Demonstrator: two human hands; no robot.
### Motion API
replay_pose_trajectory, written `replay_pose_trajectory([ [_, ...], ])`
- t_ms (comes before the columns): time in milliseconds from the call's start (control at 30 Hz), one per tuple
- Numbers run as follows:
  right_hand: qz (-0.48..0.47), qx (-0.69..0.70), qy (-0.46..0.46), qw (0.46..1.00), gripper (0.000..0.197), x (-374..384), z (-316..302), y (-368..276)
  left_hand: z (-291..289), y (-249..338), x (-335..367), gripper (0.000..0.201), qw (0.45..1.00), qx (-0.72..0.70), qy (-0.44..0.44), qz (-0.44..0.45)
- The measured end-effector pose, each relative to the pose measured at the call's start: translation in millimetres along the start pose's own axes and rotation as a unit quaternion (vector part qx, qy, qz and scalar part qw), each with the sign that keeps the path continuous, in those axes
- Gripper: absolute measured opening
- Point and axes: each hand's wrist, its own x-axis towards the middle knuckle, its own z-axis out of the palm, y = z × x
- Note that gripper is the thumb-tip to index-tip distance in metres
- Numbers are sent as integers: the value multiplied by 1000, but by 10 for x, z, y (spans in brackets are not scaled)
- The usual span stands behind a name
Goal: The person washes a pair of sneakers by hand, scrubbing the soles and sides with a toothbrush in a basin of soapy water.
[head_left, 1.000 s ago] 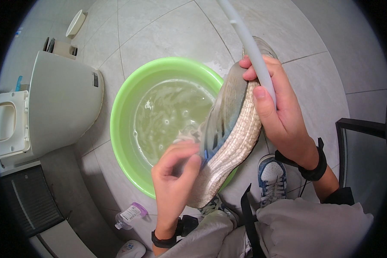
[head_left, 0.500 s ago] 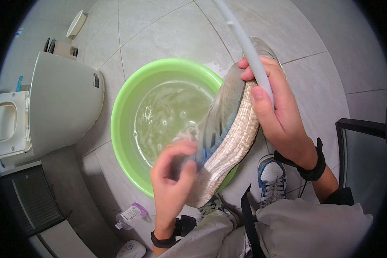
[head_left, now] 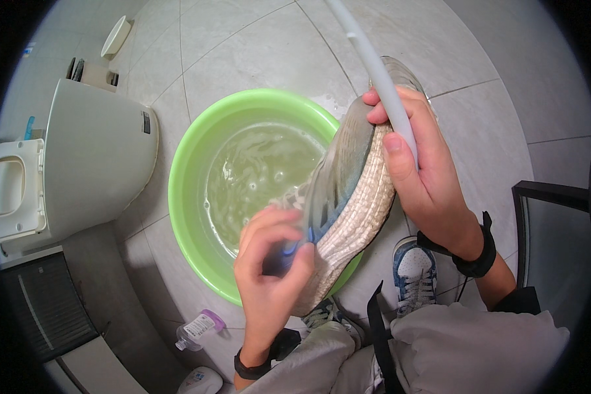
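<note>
In the head view, holds a shoe (head_left: 340, 171) slantwise across the right rim of the green basin (head_left: 179, 184), with the sole (head_left: 369, 203) turned away from the basin. Keeps the right hand (head_left: 433, 167) wrapped around shoe and pale tube (head_left: 379, 72) together, same as half a second ago. Curls the left hand (head_left: 259, 284) at the shoe's lower end, over the basin's lower right, now shifted slightly rightward; blurred, so cannot tell whether pinching anything.

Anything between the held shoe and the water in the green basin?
The left hand, with something blue and blurred in its fingers, sits between the shoe's lower-left side and the basin's water. Nothing else visible does. The pale tube crosses by the right hand, away from that gap.
</note>
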Motion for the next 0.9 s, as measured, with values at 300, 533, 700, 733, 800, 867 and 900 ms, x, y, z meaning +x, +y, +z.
replay_pose_trajectory([
  [300,1,7,-4,1000,23,16,8,-19,-28,15,-22,12,999,-21,3,-38],
  [533,17,8,-14,1000,26,54,-39,5,-401,-82,-181,34,977,-109,60,-171],
  [700,33,25,-38,998,26,65,-45,-34,-369,-55,-223,39,962,-83,-9,-260],
  [733,32,25,-40,998,26,75,-32,-43,-343,-75,-235,38,967,-80,13,-240],
  [800,37,32,-42,998,26,86,-31,-32,-342,-103,-236,37,973,-30,-12,-230],
  [867,38,37,-45,998,26,91,-23,-18,-293,-70,-214,39,975,38,-38,-216],
  [900,39,43,-46,997,25,92,-19,-8,-279,-55,-205,39,975,35,-38,-217],
])
